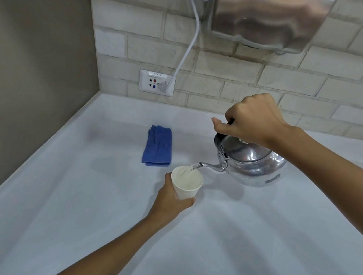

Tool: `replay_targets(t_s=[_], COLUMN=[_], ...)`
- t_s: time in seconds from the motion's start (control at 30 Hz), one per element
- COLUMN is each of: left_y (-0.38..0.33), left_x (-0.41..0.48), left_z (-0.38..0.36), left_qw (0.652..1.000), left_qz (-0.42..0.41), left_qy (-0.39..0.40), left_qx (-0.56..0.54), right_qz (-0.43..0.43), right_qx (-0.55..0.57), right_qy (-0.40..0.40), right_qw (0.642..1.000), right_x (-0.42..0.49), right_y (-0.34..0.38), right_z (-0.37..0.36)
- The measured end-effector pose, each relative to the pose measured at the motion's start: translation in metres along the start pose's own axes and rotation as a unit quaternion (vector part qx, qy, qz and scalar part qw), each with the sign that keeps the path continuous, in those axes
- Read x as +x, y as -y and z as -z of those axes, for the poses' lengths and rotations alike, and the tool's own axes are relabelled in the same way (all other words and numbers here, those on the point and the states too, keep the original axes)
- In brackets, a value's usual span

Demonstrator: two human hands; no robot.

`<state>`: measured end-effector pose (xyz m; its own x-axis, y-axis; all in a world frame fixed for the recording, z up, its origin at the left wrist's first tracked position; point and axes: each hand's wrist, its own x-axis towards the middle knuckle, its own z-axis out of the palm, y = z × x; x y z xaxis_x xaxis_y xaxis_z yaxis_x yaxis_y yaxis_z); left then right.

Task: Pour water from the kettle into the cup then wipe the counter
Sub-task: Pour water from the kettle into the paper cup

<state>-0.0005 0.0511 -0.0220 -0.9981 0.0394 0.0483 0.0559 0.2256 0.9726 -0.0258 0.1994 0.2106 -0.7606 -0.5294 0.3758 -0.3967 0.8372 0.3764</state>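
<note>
Hands: our right hand grips kettle handle; left hand wraps cup.
Handling: we judge cup light, crushable; hold gently.

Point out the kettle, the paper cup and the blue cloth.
kettle (248, 164), head view, on its shiny metal body below the lid.
paper cup (187, 191), head view, on its white outer wall.
blue cloth (158, 147), head view, on the middle of the folded fabric.
</note>
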Motion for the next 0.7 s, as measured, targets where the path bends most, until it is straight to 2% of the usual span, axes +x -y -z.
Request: replay_targets(t_s=[0.7], left_y=[-0.0001], left_x=[-0.0012], left_z=[0.0006], left_qw=[1.0], left_qz=[0.001], left_qy=[-0.001], left_qx=[0.0], right_qz=[-0.009], right_qx=[-0.014], right_qy=[0.007], right_qw=[1.0], right_x=[-0.0009], right_y=[-0.0049], right_z=[0.0048])
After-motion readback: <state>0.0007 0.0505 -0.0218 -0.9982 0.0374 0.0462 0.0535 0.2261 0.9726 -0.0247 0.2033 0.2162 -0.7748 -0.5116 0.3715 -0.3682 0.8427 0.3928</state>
